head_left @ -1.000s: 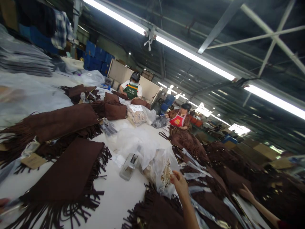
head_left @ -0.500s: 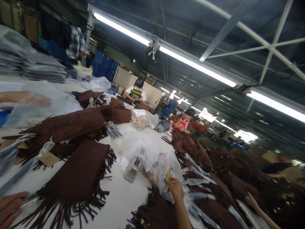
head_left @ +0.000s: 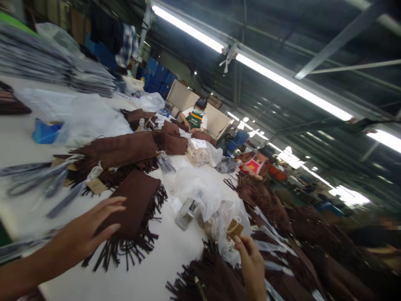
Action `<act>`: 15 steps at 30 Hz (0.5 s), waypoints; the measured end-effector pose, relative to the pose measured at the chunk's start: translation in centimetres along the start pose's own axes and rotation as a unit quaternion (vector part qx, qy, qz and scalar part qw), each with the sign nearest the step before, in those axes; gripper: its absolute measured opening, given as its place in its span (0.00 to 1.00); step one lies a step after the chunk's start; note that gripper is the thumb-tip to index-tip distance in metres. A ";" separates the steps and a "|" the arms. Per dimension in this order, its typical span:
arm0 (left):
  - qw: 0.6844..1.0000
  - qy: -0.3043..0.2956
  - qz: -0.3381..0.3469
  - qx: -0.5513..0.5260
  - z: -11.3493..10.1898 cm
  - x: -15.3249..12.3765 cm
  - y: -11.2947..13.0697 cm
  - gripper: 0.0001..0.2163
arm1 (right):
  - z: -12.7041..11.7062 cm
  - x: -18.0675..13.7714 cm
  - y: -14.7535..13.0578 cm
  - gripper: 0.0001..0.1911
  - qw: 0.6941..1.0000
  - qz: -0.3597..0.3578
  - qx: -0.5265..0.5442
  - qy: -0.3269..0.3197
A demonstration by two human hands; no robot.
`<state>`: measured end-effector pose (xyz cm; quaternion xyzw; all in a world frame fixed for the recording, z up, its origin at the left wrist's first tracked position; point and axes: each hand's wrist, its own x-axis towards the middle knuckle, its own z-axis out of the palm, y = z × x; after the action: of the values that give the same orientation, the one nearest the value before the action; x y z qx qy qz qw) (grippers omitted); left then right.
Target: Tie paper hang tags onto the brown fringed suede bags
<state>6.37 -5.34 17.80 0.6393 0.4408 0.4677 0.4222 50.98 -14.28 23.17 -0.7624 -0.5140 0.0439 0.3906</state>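
Observation:
My left hand (head_left: 97, 225) reaches over a dark brown fringed bag (head_left: 134, 200), fingers stretched out and apart, with nothing in them; whether it touches the bag I cannot tell. Between the thumb and fingers of my right hand (head_left: 250, 259) is a kraft-brown hang tag (head_left: 235, 229) with a pale string. It is held above a clear plastic bag (head_left: 224, 215) that holds more pale strings. Below my right hand lies another brown fringed bag (head_left: 213, 278) with a gold zip pull.
A clear tape dispenser (head_left: 187, 213) stands mid-table. Fringed bags with grey-wrapped straps (head_left: 56, 177) lie at left, and a heap of brown bags (head_left: 307, 234) at right. Flat grey stacks (head_left: 34, 58) sit far left. Two co-workers, one in a green apron (head_left: 194, 120), are beyond.
My right hand has lifted a hang tag from the plastic bag. My left hand has moved up and right over the fringed bag, letting go of its strap. Other people's hands have left both sides.

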 end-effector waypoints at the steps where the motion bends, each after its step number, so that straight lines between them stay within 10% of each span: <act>1: 0.999 -0.032 0.000 0.019 1.1 0.2 0.4 0.13 | 0.8 -0.6 -1.4 0.14 0.999 0.003 0.013 -0.030; 8: 0.900 -0.247 -0.146 -0.327 10.6 1.6 1.8 0.40 | 8.7 -5.3 -10.1 0.21 0.989 -0.035 0.097 -0.109; 15: 0.914 -0.222 -0.212 -0.265 8.8 0.5 -2.2 0.20 | 12.2 -7.4 -8.8 0.19 0.981 -0.171 -0.067 -0.061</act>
<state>14.60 -5.37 13.99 0.4829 0.3209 0.3129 0.7523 35.21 -12.20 17.94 -0.6835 -0.6615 -0.0112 0.3083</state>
